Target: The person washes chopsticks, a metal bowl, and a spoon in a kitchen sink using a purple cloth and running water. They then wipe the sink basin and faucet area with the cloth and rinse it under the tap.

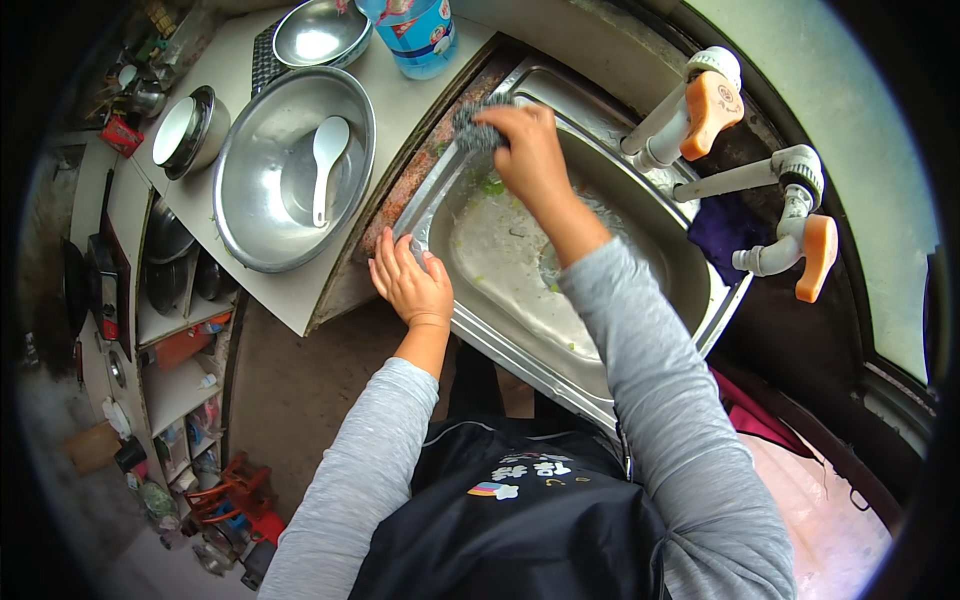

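My right hand point(529, 150) grips a grey scouring pad point(478, 124) at the far left corner of a stainless steel sink point(435, 180), over its rim and the reddish ledge point(411, 178) beside it. Resting at the near left corner of that sink is my left hand point(411, 281), fingers spread and holding nothing. Green vegetable scraps point(493, 186) lie in the wet basin, with a little water around the drain.
A large metal basin point(251, 172) with a white ladle-like spoon point(328, 161) stands left on the counter. Behind are a metal bowl point(319, 34) and a blue plastic bottle point(420, 41). Two taps with orange handles point(712, 112) jut out at right. A purple cloth point(727, 232) hangs there.
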Available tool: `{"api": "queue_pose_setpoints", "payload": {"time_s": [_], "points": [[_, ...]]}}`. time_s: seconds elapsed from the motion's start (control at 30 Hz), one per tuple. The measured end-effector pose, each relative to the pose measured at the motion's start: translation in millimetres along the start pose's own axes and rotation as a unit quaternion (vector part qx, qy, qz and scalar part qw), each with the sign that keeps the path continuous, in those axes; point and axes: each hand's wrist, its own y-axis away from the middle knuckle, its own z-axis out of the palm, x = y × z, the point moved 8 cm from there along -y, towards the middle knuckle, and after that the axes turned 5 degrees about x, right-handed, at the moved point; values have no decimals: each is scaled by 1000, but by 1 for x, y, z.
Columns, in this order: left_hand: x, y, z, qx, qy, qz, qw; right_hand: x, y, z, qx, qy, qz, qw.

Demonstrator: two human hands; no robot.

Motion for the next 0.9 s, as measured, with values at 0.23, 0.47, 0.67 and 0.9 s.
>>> {"api": "queue_pose_setpoints", "payload": {"time_s": [0.23, 0.47, 0.67, 0.9], "points": [[8, -4, 3, 13, 27, 22, 999, 27, -26, 46, -37, 135, -67, 988], [-2, 3, 0, 51, 44, 39, 997, -29, 73, 95, -273, -137, 79, 949], [8, 5, 2, 32, 15, 54, 998, 31, 154, -25, -88, -65, 254, 961], [27, 3, -7, 51, 18, 98, 994, 52, 143, -187, -130, 207, 65, 968]]}}
